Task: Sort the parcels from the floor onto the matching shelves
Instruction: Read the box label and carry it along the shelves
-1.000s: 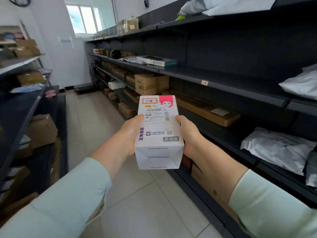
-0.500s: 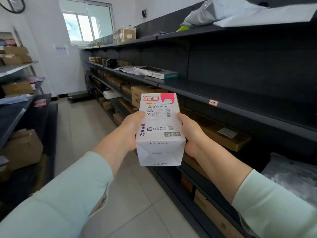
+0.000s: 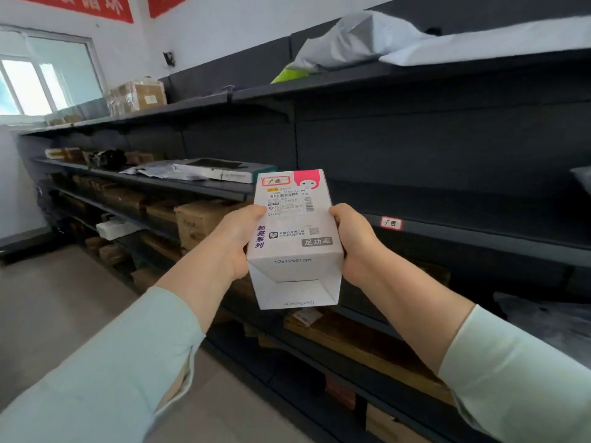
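A white carton parcel (image 3: 292, 231) with a pink corner, a shipping label and a red-framed tag is held up in front of the dark shelving. My left hand (image 3: 235, 239) grips its left side and my right hand (image 3: 356, 243) grips its right side. Just right of the parcel, a small red-framed label (image 3: 390, 223) is stuck on the edge of the middle shelf (image 3: 479, 241); its characters look the same as those on the parcel's tag. The shelf stretch behind that label looks bare.
Dark shelving runs along the right wall. Grey poly bags (image 3: 348, 43) lie on the top shelf, a flat box (image 3: 220, 169) on the middle shelf to the left, brown cartons (image 3: 198, 219) on lower shelves. A window (image 3: 41, 78) and grey floor (image 3: 64, 308) are at left.
The view has tilted upward and closer to the shelving. The parcel stays in both hands and now sits next to the shelf's red-framed label.
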